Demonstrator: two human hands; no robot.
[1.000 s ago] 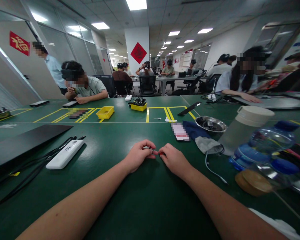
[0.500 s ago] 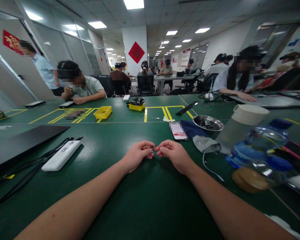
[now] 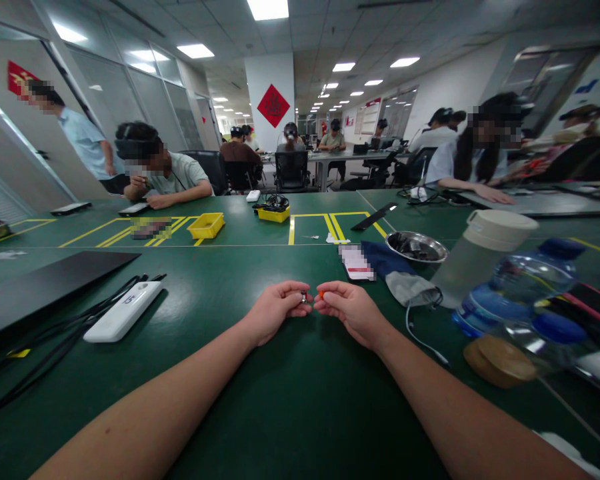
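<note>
Above the green table (image 3: 300,400), my left hand (image 3: 279,307) pinches a small shiny metal piece (image 3: 304,298) between thumb and fingers. Its exact kind is too small to tell. Facing it, my right hand (image 3: 350,308) is closed on a small orange piece (image 3: 321,293), mostly covered by the fingertips. A narrow gap separates the two hands. Both forearms rest low over the table, with the hands near the middle of the view.
To the left lie a white power bank (image 3: 125,312), black cables and a dark flat panel (image 3: 50,287). At right are a phone (image 3: 356,262), a metal bowl (image 3: 416,247), a tumbler (image 3: 480,257) and plastic bottles (image 3: 525,283). Yellow trays (image 3: 206,225) and co-workers are farther back.
My hands have drawn slightly apart, from nearly touching fingertips to a small gap. The orange piece at my right fingertips shows more clearly now.
</note>
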